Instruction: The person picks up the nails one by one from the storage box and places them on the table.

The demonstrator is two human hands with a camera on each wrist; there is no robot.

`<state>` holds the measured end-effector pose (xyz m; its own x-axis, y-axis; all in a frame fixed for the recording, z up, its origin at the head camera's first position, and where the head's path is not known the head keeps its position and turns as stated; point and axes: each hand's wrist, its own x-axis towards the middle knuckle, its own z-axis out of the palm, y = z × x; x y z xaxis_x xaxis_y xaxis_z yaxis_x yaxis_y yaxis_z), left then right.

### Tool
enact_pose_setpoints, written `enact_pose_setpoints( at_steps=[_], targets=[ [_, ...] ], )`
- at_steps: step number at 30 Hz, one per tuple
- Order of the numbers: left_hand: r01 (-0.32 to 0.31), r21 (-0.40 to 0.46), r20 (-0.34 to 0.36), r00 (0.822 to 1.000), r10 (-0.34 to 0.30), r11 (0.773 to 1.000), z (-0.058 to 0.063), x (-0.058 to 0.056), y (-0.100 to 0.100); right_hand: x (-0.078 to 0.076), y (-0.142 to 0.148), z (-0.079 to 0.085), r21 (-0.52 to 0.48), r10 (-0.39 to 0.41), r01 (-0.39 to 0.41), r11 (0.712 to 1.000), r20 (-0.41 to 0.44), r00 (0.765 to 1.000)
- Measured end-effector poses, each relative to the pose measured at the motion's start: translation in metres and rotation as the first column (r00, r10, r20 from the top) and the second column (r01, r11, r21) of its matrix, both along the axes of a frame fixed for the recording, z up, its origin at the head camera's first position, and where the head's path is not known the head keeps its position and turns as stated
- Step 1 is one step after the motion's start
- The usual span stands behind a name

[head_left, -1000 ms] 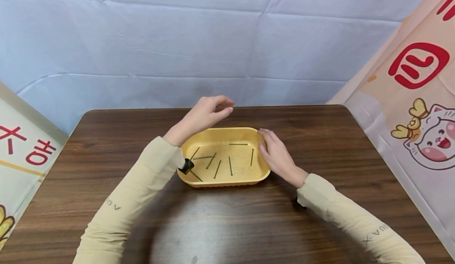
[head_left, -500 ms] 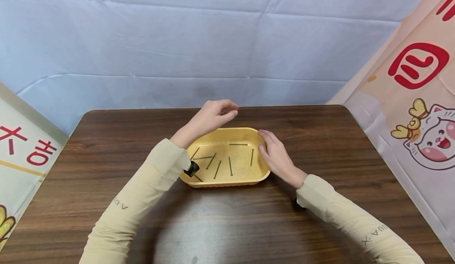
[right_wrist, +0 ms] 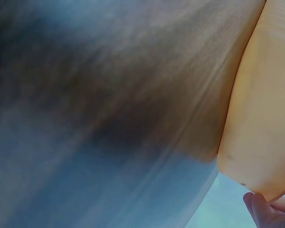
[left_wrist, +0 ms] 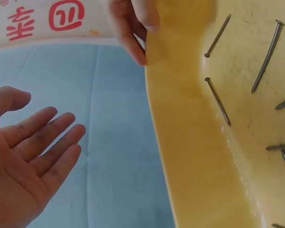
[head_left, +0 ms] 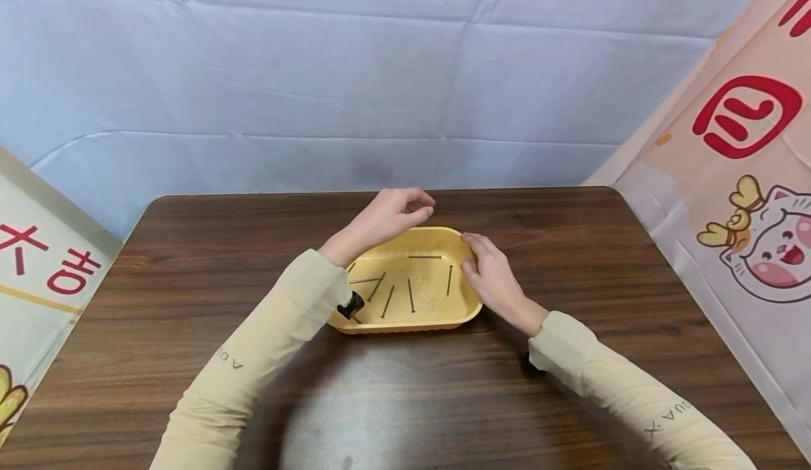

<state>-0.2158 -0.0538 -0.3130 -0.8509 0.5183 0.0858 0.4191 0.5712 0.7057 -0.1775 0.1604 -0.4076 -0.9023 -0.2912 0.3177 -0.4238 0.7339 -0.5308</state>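
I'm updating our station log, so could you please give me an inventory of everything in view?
Tray: one, yellow, on the table.
Nails: at least eight, dark grey, lying inside the tray.
Table: one, dark brown wood-grain, under the tray.
Backdrop: one, pale blue, behind the table.
Printed hangings: two, pale with red characters, left and right sides.
Small black objects: two, black, one at each cuff.
Sleeves: two, cream, on both forearms.
Left hand: one, bare, by the tray's far rim, holding nothing.
Right hand: one, bare, gripping the tray's right end.
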Motion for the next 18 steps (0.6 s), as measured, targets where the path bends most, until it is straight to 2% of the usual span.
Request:
enact_pose_setpoints(
  at_steps=[10, 18],
  targets=[
    [-0.014, -0.029, 0.027, 1.0, 0.015, 0.999, -0.006, -0.004, 0.012, 0.0, 0.0, 0.0, 0.009, -0.008, 0.007, 1.0, 0.019, 1.0],
    [-0.042, -0.059, 0.079, 0.996, 0.047, 0.997, -0.008, -0.005, 0.017, 0.0, 0.0, 0.0, 0.006, -0.007, 0.007, 1.0, 0.007, 1.0]
  ],
)
